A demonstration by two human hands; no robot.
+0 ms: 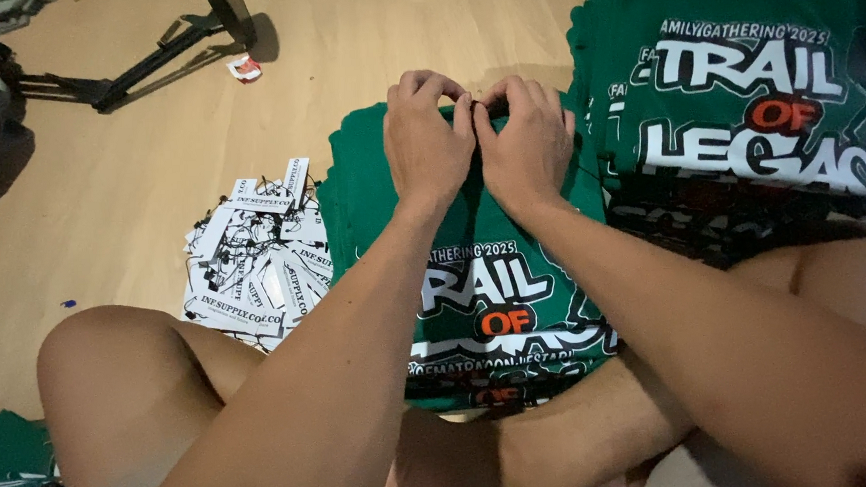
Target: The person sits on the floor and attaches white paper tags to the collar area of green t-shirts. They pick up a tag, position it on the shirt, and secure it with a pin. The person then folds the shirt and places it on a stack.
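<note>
Green printed cotton shirt (475, 271), soft and folded, its collar edge pinched by left hand (427, 139) and right hand (527, 147); glossy paper tags (253, 254) beside.

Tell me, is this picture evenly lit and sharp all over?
Head view: dim, warm light; the wooden floor is brightest at the top and darkens leftward. The left hand and right hand, pinching the green shirt, look sharp; the shirt stack at right is slightly soft, and the frame edges bend from a wide lens.
</note>
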